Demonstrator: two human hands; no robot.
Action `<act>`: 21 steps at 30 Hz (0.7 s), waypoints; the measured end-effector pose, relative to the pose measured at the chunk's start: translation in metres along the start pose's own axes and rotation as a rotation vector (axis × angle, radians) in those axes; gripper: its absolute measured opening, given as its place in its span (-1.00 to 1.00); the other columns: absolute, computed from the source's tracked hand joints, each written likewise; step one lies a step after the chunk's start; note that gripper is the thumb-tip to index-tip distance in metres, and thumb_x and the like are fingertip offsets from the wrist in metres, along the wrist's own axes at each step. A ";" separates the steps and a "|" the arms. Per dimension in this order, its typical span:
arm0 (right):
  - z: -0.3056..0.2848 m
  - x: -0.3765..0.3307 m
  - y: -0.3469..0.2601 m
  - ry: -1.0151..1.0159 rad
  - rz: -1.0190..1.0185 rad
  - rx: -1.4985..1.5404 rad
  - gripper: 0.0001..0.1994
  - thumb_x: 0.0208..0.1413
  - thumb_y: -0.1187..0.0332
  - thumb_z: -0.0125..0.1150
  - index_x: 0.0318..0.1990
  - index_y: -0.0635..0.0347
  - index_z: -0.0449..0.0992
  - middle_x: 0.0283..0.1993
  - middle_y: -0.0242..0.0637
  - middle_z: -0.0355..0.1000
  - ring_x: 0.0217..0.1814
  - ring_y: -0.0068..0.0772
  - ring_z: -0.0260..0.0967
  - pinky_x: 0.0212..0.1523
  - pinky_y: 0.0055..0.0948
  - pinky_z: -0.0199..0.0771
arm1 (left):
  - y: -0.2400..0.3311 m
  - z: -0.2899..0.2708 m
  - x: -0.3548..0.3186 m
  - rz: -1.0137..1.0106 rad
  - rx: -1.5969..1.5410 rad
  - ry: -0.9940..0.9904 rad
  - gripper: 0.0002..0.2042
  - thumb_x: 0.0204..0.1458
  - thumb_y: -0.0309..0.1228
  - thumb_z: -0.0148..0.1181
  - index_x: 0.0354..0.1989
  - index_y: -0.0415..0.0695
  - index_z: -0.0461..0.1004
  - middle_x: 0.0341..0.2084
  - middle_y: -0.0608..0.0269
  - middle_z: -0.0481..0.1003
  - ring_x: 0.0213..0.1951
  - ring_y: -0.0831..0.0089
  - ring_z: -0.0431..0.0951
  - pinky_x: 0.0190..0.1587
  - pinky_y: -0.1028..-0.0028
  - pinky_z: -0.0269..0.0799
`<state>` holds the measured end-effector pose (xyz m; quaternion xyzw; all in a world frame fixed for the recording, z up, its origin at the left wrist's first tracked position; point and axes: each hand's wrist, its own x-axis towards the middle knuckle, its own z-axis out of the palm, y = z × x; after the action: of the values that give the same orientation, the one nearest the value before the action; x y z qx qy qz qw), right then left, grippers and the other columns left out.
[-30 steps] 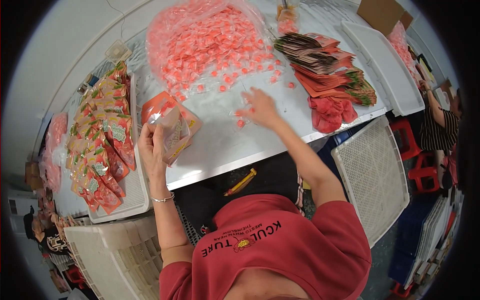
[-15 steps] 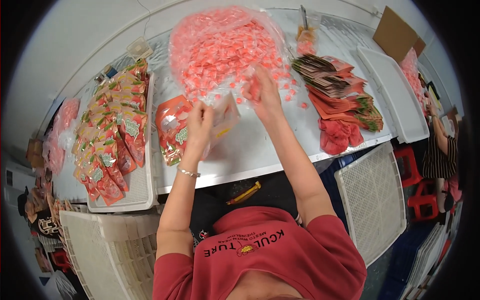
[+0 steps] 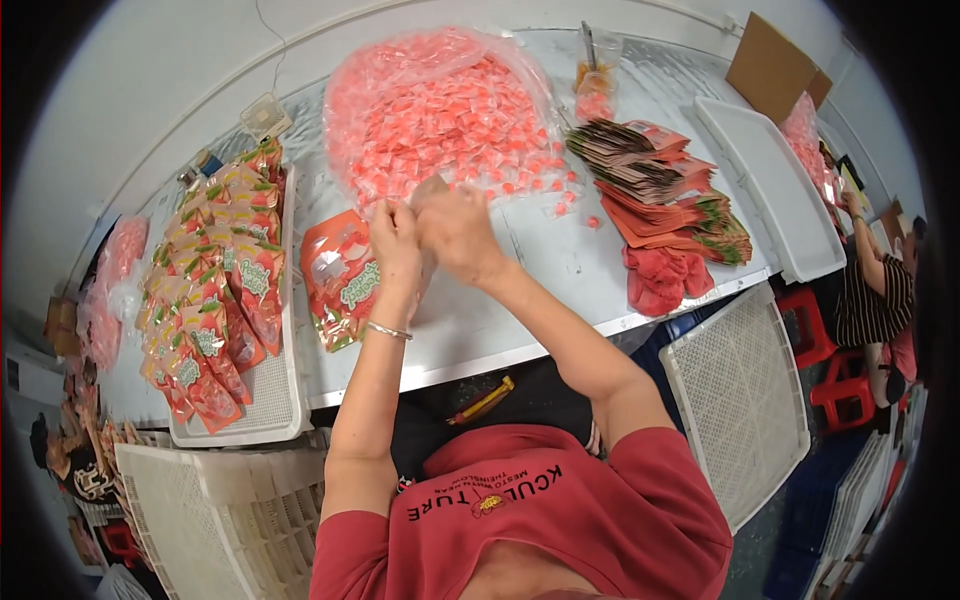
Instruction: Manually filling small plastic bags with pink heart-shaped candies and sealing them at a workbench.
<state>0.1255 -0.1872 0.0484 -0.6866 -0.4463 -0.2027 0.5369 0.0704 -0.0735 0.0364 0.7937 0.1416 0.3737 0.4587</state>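
My left hand (image 3: 396, 235) is closed in a pinch on the edge of an upright stand-up pouch (image 3: 433, 187), which my two hands largely cover. My right hand (image 3: 458, 232) is curled over the mouth of this pouch, fingers bent and a little blurred; whatever it holds is hidden. Just beyond both hands lies a large clear plastic bag, spilling a heap of small pink wrapped candies (image 3: 450, 115). Left of my left hand, a red and green printed pouch (image 3: 338, 282) lies flat on the table.
Filled pouches (image 3: 215, 285) overlap in a white tray (image 3: 285, 400) at the left. Stacked flat pouches (image 3: 665, 195) and a crumpled red cloth (image 3: 662, 278) lie at the right, beside a white tray (image 3: 775, 190). Loose candies (image 3: 563, 205) are scattered nearby. A co-worker's arm (image 3: 868, 250) shows far right.
My right hand has moved left from the candy heap to the mouth of the pouch. My left hand keeps its pinch on the pouch, and the whole view has shifted slightly.
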 end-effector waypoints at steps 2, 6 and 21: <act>-0.004 -0.001 -0.005 -0.420 -0.025 -0.269 -0.59 0.08 -0.04 -0.04 -0.32 0.13 0.50 -0.33 -0.25 0.46 -0.08 -0.21 0.33 0.05 0.03 -0.04 | -0.011 0.000 0.008 -0.050 -0.202 0.053 -0.81 0.08 -0.44 -0.02 -0.50 -0.27 0.21 -0.69 0.18 0.29 -0.58 0.46 0.27 -0.51 0.41 0.23; -0.032 0.012 -0.019 -0.303 0.011 -0.109 -0.51 0.02 -0.15 -0.01 -0.39 0.15 0.53 -0.37 -0.26 0.47 -0.14 -0.18 0.37 0.06 0.11 -0.08 | 0.001 0.005 -0.002 -0.080 -0.344 -0.059 -0.80 0.07 -0.47 0.00 -0.53 -0.26 0.20 -0.70 0.27 0.22 -0.57 0.57 0.19 -0.53 0.48 0.19; -0.088 -0.038 0.241 -0.029 0.597 -0.764 -0.66 -0.08 0.03 0.22 -0.32 0.11 0.51 -0.18 -0.19 0.40 -0.08 -0.16 0.33 -0.06 -0.17 0.28 | 0.017 -0.028 -0.003 -0.252 -0.374 -0.127 -0.81 0.08 -0.40 0.01 -0.55 -0.15 0.27 -0.59 0.47 0.21 -0.47 0.69 0.14 -0.38 0.65 0.11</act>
<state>0.3236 -0.2888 -0.0843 -0.9355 -0.1307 -0.1797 0.2748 0.0463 -0.0668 0.0575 0.6929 0.1387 0.2825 0.6487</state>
